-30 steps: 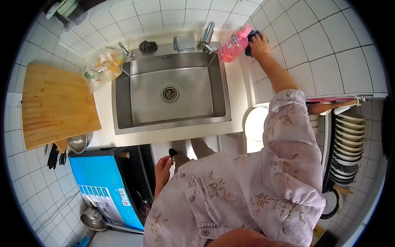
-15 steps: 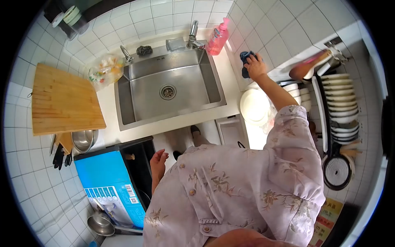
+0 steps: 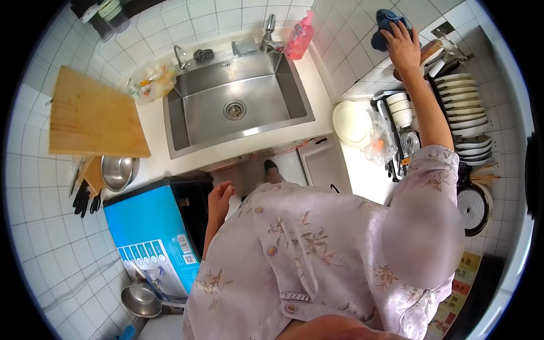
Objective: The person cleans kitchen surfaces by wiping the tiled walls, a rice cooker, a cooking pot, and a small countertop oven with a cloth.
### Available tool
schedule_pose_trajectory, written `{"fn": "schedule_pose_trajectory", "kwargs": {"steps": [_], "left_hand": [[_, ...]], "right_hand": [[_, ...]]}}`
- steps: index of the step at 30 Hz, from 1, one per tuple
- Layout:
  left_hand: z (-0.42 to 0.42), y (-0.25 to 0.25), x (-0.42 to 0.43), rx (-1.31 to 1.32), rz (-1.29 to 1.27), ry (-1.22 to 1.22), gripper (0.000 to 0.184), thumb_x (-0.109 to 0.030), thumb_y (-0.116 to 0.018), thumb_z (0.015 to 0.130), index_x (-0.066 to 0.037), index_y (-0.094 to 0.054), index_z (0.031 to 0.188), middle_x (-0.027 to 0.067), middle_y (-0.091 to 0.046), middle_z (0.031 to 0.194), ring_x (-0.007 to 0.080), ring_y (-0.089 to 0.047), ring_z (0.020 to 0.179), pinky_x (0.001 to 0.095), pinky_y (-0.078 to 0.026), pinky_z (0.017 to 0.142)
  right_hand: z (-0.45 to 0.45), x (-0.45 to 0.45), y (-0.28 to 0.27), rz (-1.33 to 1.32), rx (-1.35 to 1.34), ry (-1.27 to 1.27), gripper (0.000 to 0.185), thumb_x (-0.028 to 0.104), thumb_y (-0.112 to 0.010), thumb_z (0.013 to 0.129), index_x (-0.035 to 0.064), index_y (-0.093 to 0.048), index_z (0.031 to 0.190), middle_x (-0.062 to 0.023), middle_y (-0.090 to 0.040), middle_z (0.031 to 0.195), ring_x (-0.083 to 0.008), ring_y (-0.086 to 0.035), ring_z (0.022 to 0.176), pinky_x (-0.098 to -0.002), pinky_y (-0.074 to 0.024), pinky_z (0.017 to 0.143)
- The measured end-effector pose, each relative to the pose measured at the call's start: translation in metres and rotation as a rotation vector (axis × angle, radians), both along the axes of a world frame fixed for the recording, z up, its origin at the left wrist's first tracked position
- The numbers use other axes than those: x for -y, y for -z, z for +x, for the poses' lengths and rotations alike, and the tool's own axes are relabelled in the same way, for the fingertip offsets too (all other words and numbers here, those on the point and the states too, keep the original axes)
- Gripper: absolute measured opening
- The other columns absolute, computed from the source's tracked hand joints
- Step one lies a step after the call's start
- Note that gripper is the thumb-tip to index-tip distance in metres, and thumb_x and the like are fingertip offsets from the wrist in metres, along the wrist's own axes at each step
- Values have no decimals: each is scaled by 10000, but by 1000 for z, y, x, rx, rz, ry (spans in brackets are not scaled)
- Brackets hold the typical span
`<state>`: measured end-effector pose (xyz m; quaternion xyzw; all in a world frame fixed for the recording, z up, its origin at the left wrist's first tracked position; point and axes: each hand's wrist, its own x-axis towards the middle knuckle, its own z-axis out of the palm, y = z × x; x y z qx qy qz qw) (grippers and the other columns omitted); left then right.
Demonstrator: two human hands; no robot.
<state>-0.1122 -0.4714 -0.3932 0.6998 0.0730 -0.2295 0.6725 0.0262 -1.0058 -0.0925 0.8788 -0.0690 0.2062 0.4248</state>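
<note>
Cloth (image 3: 385,18) against tiled kitchen wall (image 3: 342,35)

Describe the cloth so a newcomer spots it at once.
From the steel sink, go right past the pink bottle to the pale tiled wall. Near the top right of the view, the right hand lies on a crumpled cloth against that wall. Its dark blue sets it apart from the wall and pink bottle.
</note>
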Motion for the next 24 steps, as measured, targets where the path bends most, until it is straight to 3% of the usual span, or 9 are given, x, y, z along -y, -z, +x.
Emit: {"fn": "schedule_pose_trajectory", "kwargs": {"steps": [13, 19, 23, 24], "left_hand": [[-33, -8, -40, -118, 59, -114, 220, -73, -556, 874, 11, -583, 1075, 72, -633, 902, 137, -589, 841, 257, -466, 794], [-35, -14, -39, -138, 108, -212, 224, -84, -560, 872, 9, -584, 1074, 69, -635, 904, 132, -588, 842, 252, -465, 795], [-31, -11, -21, -119, 115, -281, 223, -86, -555, 876, 9, -583, 1076, 69, -637, 905, 129, -589, 844, 253, -467, 793], [-31, -13, -14, -130, 110, -293, 224, -86, -555, 877, 11, -583, 1076, 69, -637, 905, 128, -587, 839, 252, -467, 788]], "right_hand": [[24, 6, 115, 53, -288, -31, 326, 172, -462, 850, 218, -575, 1153, -40, -495, 1287, -195, -406, 1239, -412, -258, 1033], [57, 18, 166, 62, -349, -153, 266, 187, -462, 850, 226, -593, 1079, -26, -557, 1133, -191, -472, 1141, -398, -310, 969], [76, 30, 216, 216, -493, -169, 214, 192, -417, 879, 243, -590, 995, -4, -560, 1003, -182, -516, 1001, -406, -356, 858], [79, 29, 226, 250, -530, -150, 233, 187, -411, 882, 256, -589, 1014, -5, -563, 1038, -184, -516, 1019, -410, -358, 862]]}}
